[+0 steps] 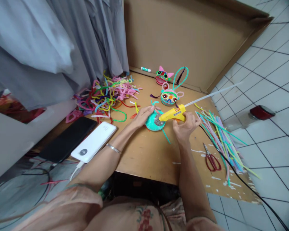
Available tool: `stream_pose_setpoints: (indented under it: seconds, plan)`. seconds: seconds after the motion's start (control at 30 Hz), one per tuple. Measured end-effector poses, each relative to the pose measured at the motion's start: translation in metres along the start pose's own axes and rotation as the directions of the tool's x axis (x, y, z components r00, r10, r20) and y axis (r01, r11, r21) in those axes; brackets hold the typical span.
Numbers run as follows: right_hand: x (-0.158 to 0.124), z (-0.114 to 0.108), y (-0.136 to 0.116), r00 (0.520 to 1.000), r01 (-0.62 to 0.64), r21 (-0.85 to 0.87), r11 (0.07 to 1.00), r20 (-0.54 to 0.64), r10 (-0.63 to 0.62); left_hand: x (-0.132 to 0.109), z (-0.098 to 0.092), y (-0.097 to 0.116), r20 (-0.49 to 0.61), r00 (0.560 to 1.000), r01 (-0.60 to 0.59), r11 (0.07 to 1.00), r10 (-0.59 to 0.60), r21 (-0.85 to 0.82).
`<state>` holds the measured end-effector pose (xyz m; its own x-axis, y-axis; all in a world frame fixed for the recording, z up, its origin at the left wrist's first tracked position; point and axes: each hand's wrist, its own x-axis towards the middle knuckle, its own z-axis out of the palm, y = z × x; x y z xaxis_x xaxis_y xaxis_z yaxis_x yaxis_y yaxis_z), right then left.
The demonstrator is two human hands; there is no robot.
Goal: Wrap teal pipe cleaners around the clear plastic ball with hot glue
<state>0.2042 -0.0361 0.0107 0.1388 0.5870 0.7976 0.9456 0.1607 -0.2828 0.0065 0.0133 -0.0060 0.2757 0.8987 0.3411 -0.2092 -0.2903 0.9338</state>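
Observation:
My right hand (186,124) is closed round the handle of a yellow hot glue gun (172,114), with a long clear glue stick (212,93) running out of its back. The gun's nozzle points left, at the grey patch on a round turquoise pipe-cleaner piece (155,125). Whether the tip touches the patch I cannot tell. Holding that piece by its upper left side is my left hand (144,116), its fingers partly hidden behind it. Loose turquoise pipe-cleaner ends stick out above and below the piece.
Behind stand two decorated pipe-cleaner faces (170,97) and a glue stick tube (145,69). Tangled pipe cleaners (106,93) lie left, straight ones (221,141) right, near red-handled scissors (211,158). A white power bank (93,142) and black phone (68,139) lie left. A black cord (231,166) crosses the right side.

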Motion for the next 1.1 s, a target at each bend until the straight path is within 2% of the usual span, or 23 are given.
stream_pose_setpoints:
  seconds: [0.37,0.57,0.77,0.87,1.0,1.1]
  plan:
    - [0.0,-0.001,-0.001,0.998,0.015,-0.009,1.0,0.067,-0.015,0.001,0.0,-0.003,0.008,1.0,0.006,0.999,-0.006,-0.036]
    - [0.0,-0.001,-0.001,1.0,-0.03,0.008,1.0,0.006,0.03,0.0,-0.001,-0.001,0.012,1.0,-0.005,1.0,0.005,0.009]
    - [-0.001,0.0,0.0,1.0,-0.018,0.051,0.999,0.014,0.017,0.001,-0.001,-0.004,-0.029,0.999,0.031,0.999,-0.03,0.014]
    - [0.0,0.004,0.009,0.987,-0.151,0.06,0.987,-0.045,0.154,0.0,-0.001,-0.005,-0.025,0.999,0.027,1.0,-0.027,0.013]
    - [0.001,0.016,0.031,0.904,-0.41,0.059,0.91,-0.102,0.414,-0.001,-0.002,-0.003,-0.027,0.999,0.025,0.999,-0.024,0.037]
    - [-0.002,0.025,0.051,0.864,-0.495,0.025,0.868,-0.093,0.495,-0.001,-0.002,-0.001,-0.028,0.999,0.026,0.998,-0.024,0.053]
